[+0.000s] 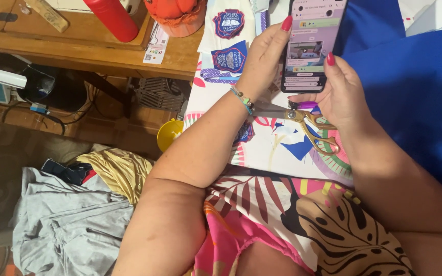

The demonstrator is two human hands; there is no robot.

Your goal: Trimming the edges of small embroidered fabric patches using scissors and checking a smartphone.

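Both forearms were angled up and inward, meeting at the phone (311, 43). My left hand (264, 59) was cupped around the phone's left edge, fingers curled shut on it, one red nail up near its top corner. My right hand (341, 92) gripped the lower right edge, thumb laid across the bottom of the screen, index finger up along the side. Phone was upright, screen lit and facing me, clamped between both sets of fingers. Beaded bracelet (242, 98) sat on the left wrist.

Just below my fingers: gold-handled scissors (308, 125), lying on the patterned cloth (272, 145) covering the work surface, blades pointing left under my left wrist. Embroidered patches (229, 41) lay just beyond my left fingers. Blue fabric (415, 97) was right of my right hand.

Well left of the fingers: wooden table (78, 43) with a red cylinder (111, 18). Below it, grey clothing (67, 220) and yellow cloth (116, 171) piled on the floor.
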